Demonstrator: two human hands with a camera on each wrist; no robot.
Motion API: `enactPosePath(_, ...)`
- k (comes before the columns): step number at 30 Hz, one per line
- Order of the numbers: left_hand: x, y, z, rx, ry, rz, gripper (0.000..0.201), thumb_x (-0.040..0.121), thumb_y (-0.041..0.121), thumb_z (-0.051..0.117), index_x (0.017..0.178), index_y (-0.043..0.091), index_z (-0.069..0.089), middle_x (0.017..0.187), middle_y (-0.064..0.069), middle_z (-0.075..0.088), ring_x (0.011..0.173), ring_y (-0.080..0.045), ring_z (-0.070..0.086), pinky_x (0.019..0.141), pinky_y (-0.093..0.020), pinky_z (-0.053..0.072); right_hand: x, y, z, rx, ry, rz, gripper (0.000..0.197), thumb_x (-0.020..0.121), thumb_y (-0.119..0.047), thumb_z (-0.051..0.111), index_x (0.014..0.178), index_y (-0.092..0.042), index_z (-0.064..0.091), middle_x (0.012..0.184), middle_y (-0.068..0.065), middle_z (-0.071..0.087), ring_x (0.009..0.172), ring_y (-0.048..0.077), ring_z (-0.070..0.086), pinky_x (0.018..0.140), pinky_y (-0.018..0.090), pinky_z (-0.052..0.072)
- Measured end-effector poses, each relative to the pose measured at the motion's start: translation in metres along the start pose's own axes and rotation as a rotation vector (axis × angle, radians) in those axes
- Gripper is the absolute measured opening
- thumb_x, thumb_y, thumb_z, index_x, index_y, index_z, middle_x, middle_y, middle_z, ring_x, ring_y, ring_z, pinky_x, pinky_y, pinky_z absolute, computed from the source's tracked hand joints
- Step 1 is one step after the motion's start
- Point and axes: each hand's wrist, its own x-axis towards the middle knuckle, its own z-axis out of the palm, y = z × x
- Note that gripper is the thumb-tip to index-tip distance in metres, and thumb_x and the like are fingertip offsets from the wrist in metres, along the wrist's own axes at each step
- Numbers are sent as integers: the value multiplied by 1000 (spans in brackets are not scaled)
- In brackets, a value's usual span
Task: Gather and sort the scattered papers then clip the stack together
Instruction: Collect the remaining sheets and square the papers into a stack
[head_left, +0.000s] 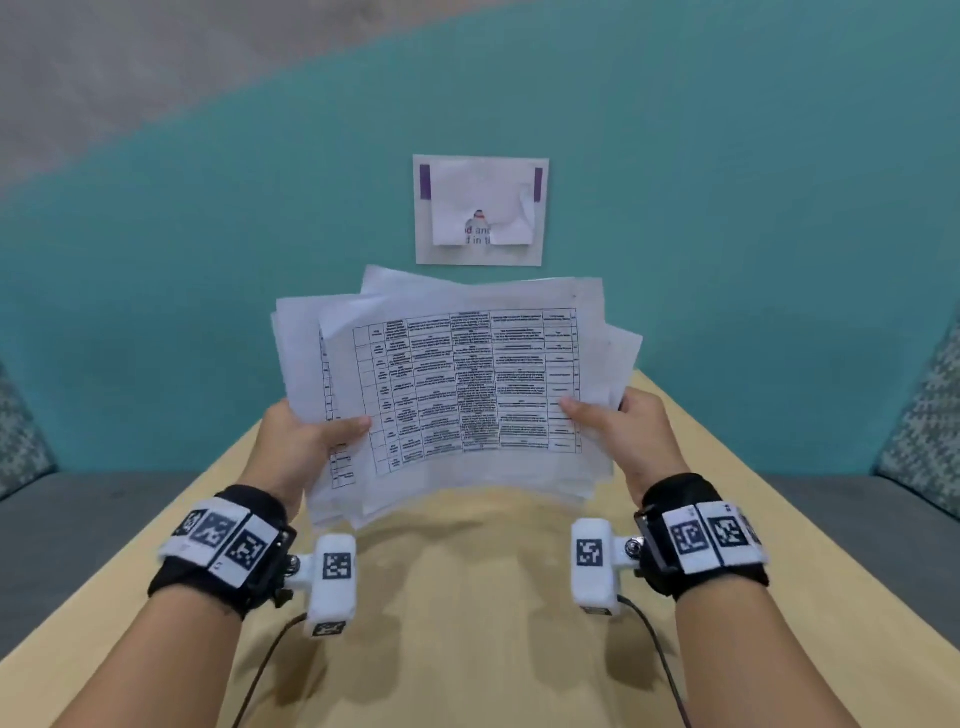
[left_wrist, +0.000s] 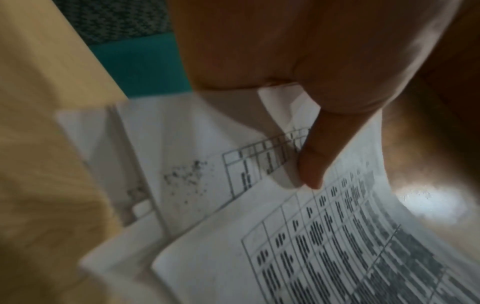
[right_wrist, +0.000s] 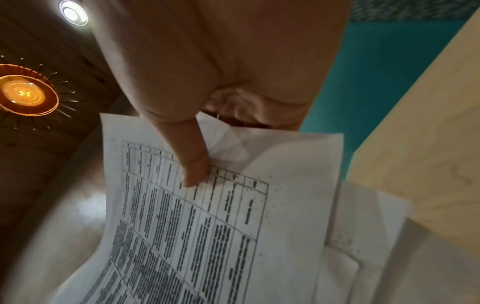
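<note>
A loose stack of white papers (head_left: 457, 384) with printed tables is lifted above the light wooden table (head_left: 467, 597), its sheets fanned out and misaligned. My left hand (head_left: 306, 441) grips the stack's left edge, thumb on top. My right hand (head_left: 618, 426) grips the right edge the same way. The left wrist view shows the thumb pressing on the papers (left_wrist: 285, 246); in the right wrist view the thumb lies on the top sheet (right_wrist: 207, 226). No clip is in view.
A teal wall (head_left: 208, 260) rises behind the table, with a paper notice (head_left: 480, 210) stuck to it. Grey bench seats (head_left: 78, 519) and patterned cushions (head_left: 930, 431) flank the table on both sides.
</note>
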Motion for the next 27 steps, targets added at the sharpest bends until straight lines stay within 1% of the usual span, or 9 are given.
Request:
enactPosePath(2, 1, -5, 0, -12, 1, -28, 39, 80, -11, 77, 114, 9, 75, 107, -6, 82, 100, -26, 78, 92, -43, 59, 1, 1, 1, 16, 8, 11, 19, 82, -1, 78, 96, -14, 77, 96, 1, 80, 92, 21, 75, 82, 33, 58)
enactPosePath(4, -1, -10, -1, 9, -27, -67, 40, 79, -11, 77, 114, 8, 74, 109, -8, 81, 104, -30, 77, 95, -46, 58, -1, 4, 0, 12, 3, 53, 24, 81, 2, 76, 102, -11, 76, 99, 2, 80, 94, 22, 75, 78, 33, 57)
enactPosePath(7, -5, -13, -2, 10, -44, -101, 40, 80, -13, 74, 114, 7, 73, 111, -10, 81, 106, -33, 76, 98, -50, 57, -4, 8, -1, 8, -6, 98, 23, 83, 3, 73, 101, -11, 75, 101, 2, 79, 95, 22, 74, 73, 32, 55)
enactPosePath(9, -5, -13, -2, -4, -56, -108, 41, 81, -14, 72, 116, 6, 72, 113, -12, 80, 106, -34, 76, 99, -51, 57, -3, 10, 0, 12, -2, 113, 23, 84, 2, 72, 102, -11, 75, 104, 3, 79, 97, 23, 73, 75, 33, 55)
enactPosePath(12, -6, -11, 0, -19, -69, -99, 43, 81, -12, 72, 121, 6, 70, 114, -11, 80, 106, -34, 76, 94, -48, 58, -3, 10, 3, 9, 3, 110, 22, 86, 2, 70, 103, -12, 75, 104, 2, 79, 98, 23, 73, 80, 36, 57)
enactPosePath(15, -5, -9, 2, -58, -21, -73, 42, 81, -15, 72, 119, 4, 70, 111, -11, 81, 102, -32, 77, 83, -41, 60, -4, 5, 5, 0, 22, 61, 22, 89, 3, 68, 99, -15, 75, 98, -2, 79, 93, 19, 74, 82, 36, 58)
enactPosePath(20, 2, -2, 1, -57, 12, -15, 46, 74, -26, 66, 108, 5, 70, 103, -9, 82, 98, -32, 77, 84, -45, 60, -2, -7, 4, 33, 49, -25, 24, 86, 5, 69, 102, -12, 75, 101, 2, 79, 91, 19, 75, 78, 34, 58)
enactPosePath(23, 1, -2, 0, -19, -22, -20, 47, 74, -22, 68, 112, 6, 68, 103, -9, 81, 98, -33, 76, 79, -43, 60, -3, -5, 1, 14, 33, 4, 28, 81, 8, 69, 102, -10, 73, 100, 3, 79, 91, 22, 75, 76, 35, 57)
enactPosePath(27, -3, -8, 3, 11, -52, -61, 46, 77, -16, 73, 116, 8, 69, 110, -10, 81, 104, -36, 75, 88, -47, 59, -5, 9, 0, -5, 35, 92, 29, 80, 9, 67, 101, -10, 72, 101, 5, 79, 99, 28, 72, 85, 41, 57)
